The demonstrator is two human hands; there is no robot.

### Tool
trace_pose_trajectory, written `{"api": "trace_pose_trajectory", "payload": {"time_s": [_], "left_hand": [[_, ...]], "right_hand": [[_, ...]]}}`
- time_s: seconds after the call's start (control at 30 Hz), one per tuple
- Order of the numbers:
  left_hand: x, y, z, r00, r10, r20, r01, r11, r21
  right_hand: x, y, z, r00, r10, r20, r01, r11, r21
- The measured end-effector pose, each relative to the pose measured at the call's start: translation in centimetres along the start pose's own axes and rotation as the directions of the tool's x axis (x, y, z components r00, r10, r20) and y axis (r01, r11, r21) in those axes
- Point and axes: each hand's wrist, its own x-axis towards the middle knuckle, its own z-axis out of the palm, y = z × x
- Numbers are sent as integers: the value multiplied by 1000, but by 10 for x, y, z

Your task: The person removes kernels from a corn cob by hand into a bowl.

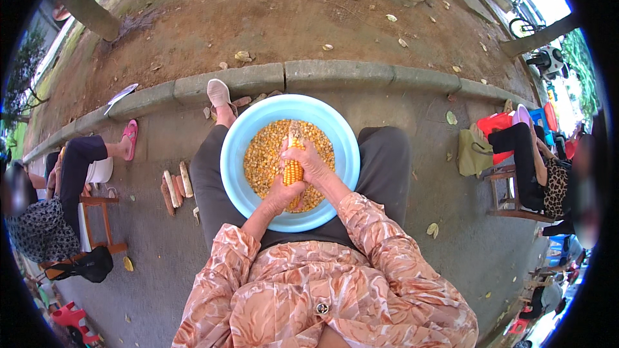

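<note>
A light blue plastic basin [349, 164] rests on my lap, with loose yellow corn kernels [263, 154] spread across its bottom. Above the kernels, both hands grip an ear of corn [293, 172]. My left hand [284, 190] is wrapped around its lower part, nearer my body. Higher up, my right hand [308, 158] closes over the ear, thumb across the front. The far tip is pale and bare of kernels, while full yellow rows show between the hands. Whether it is one ear or two held together is partly hidden by my fingers.
Several stripped corncobs [176, 186] lie on the pavement left of my leg. A concrete kerb [338, 73] runs beyond the basin. One seated person [43, 217] is at left, another [546, 179] at right beside a green bag [473, 152] and wooden chair [503, 193].
</note>
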Motion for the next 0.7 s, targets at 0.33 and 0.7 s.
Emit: {"api": "trace_pose_trajectory", "payload": {"time_s": [0.33, 0.7], "left_hand": [[15, -28, -7, 819, 510, -262, -99, 575, 812], [-10, 13, -8, 954, -58, 293, 129, 965, -230]], "right_hand": [[14, 41, -8, 902, -146, -406, 133, 989, -60], [-6, -8, 6, 987, 4, 161, -37, 978, 204]]}}
